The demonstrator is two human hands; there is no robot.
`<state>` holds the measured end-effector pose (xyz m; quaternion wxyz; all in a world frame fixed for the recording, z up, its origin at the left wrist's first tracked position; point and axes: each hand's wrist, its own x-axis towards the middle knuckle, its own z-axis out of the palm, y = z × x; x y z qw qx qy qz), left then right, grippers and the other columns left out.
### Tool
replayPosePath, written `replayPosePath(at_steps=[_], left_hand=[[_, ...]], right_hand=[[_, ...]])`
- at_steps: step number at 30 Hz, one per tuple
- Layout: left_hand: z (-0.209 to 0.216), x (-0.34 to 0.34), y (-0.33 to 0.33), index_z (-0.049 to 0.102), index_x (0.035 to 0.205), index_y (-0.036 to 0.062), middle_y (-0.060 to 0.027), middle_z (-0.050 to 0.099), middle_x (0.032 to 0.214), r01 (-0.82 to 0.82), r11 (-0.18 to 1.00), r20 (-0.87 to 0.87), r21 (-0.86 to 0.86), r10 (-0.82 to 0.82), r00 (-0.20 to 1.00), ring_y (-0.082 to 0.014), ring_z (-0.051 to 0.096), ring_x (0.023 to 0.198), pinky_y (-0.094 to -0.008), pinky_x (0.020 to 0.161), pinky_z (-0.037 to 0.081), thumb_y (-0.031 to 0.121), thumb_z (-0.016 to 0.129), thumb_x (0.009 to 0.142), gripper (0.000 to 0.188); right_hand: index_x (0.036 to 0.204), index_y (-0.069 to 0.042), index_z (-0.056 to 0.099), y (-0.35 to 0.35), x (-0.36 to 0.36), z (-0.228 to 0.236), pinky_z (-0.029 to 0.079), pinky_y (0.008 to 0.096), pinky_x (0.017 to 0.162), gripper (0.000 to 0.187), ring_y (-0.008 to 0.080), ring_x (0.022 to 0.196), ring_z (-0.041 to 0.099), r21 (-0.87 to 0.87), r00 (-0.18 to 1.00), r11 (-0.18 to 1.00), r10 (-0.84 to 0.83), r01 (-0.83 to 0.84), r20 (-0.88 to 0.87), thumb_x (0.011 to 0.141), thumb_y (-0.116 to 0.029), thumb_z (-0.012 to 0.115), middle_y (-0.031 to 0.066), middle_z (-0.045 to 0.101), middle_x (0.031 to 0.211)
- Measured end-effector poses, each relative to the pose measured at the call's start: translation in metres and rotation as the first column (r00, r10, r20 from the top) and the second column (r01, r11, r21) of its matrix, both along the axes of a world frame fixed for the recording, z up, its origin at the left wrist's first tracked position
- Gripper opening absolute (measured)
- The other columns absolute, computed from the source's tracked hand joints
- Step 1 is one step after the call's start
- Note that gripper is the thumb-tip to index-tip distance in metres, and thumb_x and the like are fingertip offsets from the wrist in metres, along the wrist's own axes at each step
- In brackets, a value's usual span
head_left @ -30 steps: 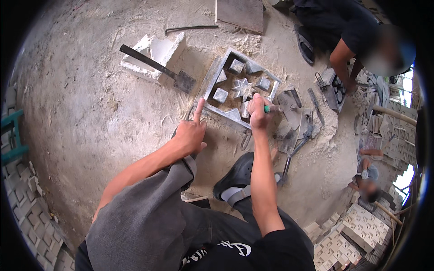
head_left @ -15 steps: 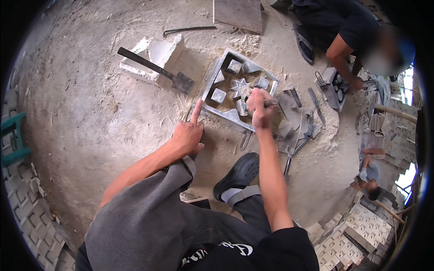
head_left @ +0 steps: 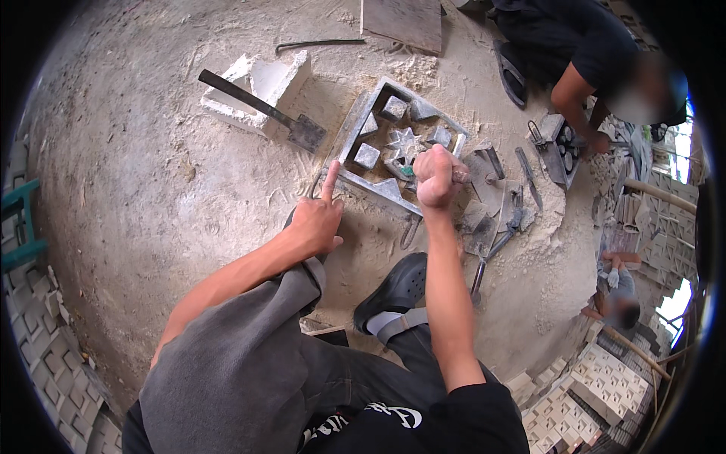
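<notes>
Grey mould (head_left: 372,187) on floor (head_left: 227,197). Right hand (head_left: 435,178) over its near right side, grip closed round a tool (head_left: 408,171). Left hand (head_left: 316,222) at its left corner, index out, rest curled; can't tell if that grip holds anything.

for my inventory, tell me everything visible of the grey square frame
The grey frame looks like dusty metal, holding raised blocks, a central star and sandy powder. It lies cornerwise on the floor. The left hand points a fingertip at or onto its left corner; the right hand hides part of its right side.
</notes>
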<state>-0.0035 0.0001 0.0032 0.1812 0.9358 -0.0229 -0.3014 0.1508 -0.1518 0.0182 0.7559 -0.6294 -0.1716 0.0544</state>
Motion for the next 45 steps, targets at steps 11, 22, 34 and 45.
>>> replayPosePath(at_steps=[11,22,34,45], left_hand=[[-0.007,-0.002,0.001,0.062,0.108,-0.0028,-0.0423,-0.006,0.156,-0.019,0.999,0.015,-0.030,0.019,1.000,-0.0415,0.072,0.079,-0.0470,0.080,0.057,0.041,0.083,0.072,0.060],[-0.007,-0.003,0.004,0.061,0.107,-0.0016,-0.0437,-0.006,0.155,0.001,1.000,0.013,-0.027,-0.001,1.000,-0.0404,0.072,0.080,-0.0474,0.077,0.057,0.042,0.083,0.073,0.059],[-0.006,-0.003,0.006,0.059,0.111,-0.0026,-0.0456,-0.006,0.154,0.017,1.000,0.016,0.009,-0.017,1.000,-0.0431,0.072,0.085,-0.0470,0.080,0.057,0.043,0.081,0.074,0.062],[0.038,0.027,0.004,0.058,0.113,-0.0042,-0.0384,0.033,0.150,0.045,0.995,0.012,0.084,-0.046,0.999,-0.0432,0.071,0.090,-0.0452,0.081,0.057,0.046,0.075,0.082,0.062]], right_hand=[[0.053,-0.011,0.032,-0.008,0.008,-0.003,0.021,0.0308,0.041,0.051,0.0093,0.040,0.026,0.003,0.977,0.977,0.213,-0.213,-0.006,0.102,-0.016,0.046,-0.0015,0.032,0.047],[0.055,-0.007,0.039,0.004,0.015,-0.003,0.021,0.0277,0.046,0.045,0.0047,0.049,0.032,-0.168,0.896,0.890,0.385,-0.424,-0.222,0.095,-0.015,0.059,-0.0064,0.036,0.053],[0.054,-0.013,0.033,-0.045,0.041,0.098,0.019,0.0294,0.041,0.045,0.0075,0.040,0.025,0.246,0.997,0.967,-0.077,0.071,0.015,0.094,-0.010,0.052,-0.0045,0.031,0.047],[0.053,-0.008,0.043,-0.054,0.040,0.004,0.022,0.0273,0.042,0.040,0.0039,0.044,0.034,-0.035,0.964,0.968,-0.252,0.250,-0.084,0.089,-0.005,0.060,-0.0052,0.042,0.051]])
